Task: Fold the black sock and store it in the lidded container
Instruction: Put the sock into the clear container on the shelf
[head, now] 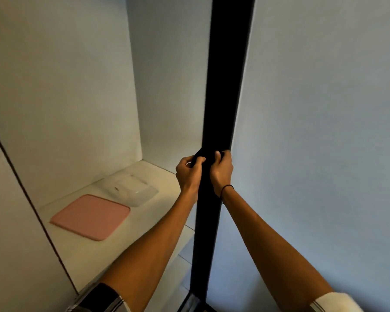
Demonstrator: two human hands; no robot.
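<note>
Both my hands are raised in front of a black vertical post, and the black sock (200, 156) is bunched between them. My left hand (188, 174) pinches its left end and my right hand (222, 171) grips its right end. The sock is hard to tell apart from the dark post behind it. On the white shelf to the left stands a clear plastic container (131, 189), open and with nothing visible in it. Its pink lid (91, 216) lies flat beside it, nearer to me.
The black post (225, 86) runs from top to bottom between the white shelf compartment (144, 226) on the left and a plain white panel (324, 131) on the right. White walls close the compartment at its left and back.
</note>
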